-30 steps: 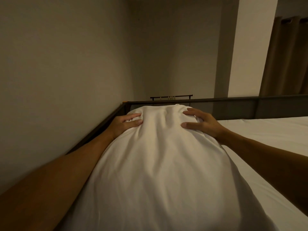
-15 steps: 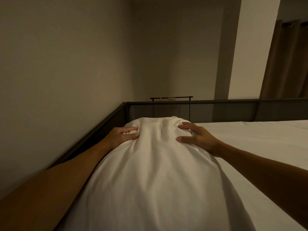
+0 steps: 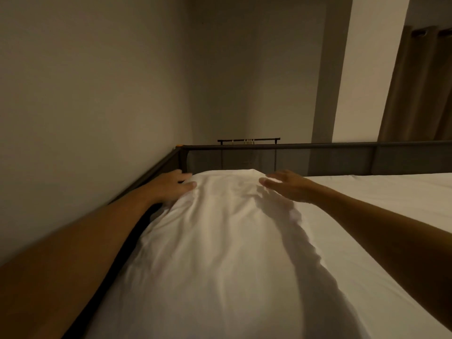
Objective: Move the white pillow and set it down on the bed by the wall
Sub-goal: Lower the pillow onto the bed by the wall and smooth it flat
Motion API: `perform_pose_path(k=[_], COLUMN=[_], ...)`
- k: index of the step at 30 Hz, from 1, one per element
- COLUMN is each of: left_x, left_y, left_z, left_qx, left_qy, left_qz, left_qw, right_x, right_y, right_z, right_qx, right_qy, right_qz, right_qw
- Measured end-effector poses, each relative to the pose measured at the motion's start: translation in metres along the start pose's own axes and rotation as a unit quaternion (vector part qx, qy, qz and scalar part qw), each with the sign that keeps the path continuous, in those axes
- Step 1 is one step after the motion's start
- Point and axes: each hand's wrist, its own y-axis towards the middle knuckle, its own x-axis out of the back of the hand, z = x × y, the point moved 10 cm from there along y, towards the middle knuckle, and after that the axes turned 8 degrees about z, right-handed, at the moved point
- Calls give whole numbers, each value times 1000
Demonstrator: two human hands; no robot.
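**Pillow down along the wall side of the bed**

The white pillow [image 3: 220,241] lies lengthwise on the bed [image 3: 391,192], close beside the wall [image 3: 85,106] and the dark bed rail [image 3: 151,172]. Your left hand [image 3: 171,187] rests at its far left corner, fingers loosely spread, gripping nothing. Your right hand [image 3: 288,185] hovers open just above the far right corner.

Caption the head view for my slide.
White pillow lying on the bed along the wall, left hand at its far corner, right hand open just above it.
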Motion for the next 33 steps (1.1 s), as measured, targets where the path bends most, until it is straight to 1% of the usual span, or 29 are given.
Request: perform_pose_path(k=[2, 4, 8, 10, 18, 21, 23, 25, 26, 30, 33], left_x=[-1, -12, -55, -68, -69, -63, -58, -51, -46, -28, -33], left_y=[9, 17, 30, 35, 30, 26, 20, 14, 10, -6, -28], left_z=[-23, -49, -79, -74, -33, -7, 13, 23, 22, -18, -61], left_qx=[-22, -42, -67, -64, -32, 6, 37, 55, 55, 4, -57], left_qy=[-2, 9, 108, 113, 100, 92, 80, 80, 87, 113, 142], left_qz=[-9, -5, 36, 57, 66, 68, 73, 71, 65, 31, 32], left_qw=[1000, 999, 991, 990, 992, 993, 993, 993, 993, 993, 988], right_x=[3, -7, -42, -54, -69, -60, -50, -43, -42, -33, -37], right_y=[10, 18, 27, 32, 30, 21, 10, 4, 0, -3, -8], right_z=[16, 30, 40, 36, 1, -16, -25, -27, -23, -4, 23], right_qx=[16, 31, 43, 40, 15, -26, -54, -50, -46, -27, -1], right_qy=[-45, -52, -50, -79, -125, -94, -52, -41, -57, -126, -139], right_qz=[-26, -25, -1, 10, 58, 61, 44, 29, 37, 23, 25], right_qw=[999, 998, 998, 996, 990, 993, 996, 997, 997, 991, 990])
